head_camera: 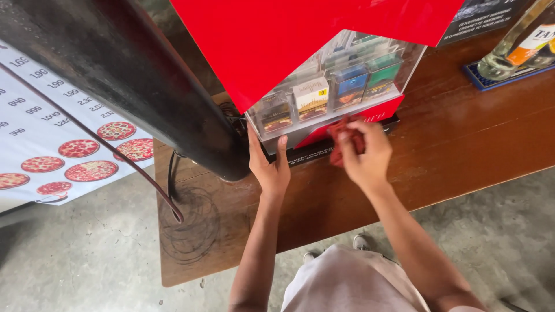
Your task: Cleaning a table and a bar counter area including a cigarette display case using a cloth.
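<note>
Grey concrete floor [87, 254] lies under your wooden desk [462, 144]. At ten o'clock a thick black pole [127, 75] hides part of the desk, and a red sign [289, 40] at twelve covers the top of the clear display case [341, 81]. Its long axis runs from nine up toward two o'clock, and it holds small upright packets in rows; the rear ones are hard to make out. Your left hand [269, 164] is spread flat against the case's near corner. Your right hand [364, 153] is closed on a crumpled red cloth [344, 138], pressed to the case's red base.
</note>
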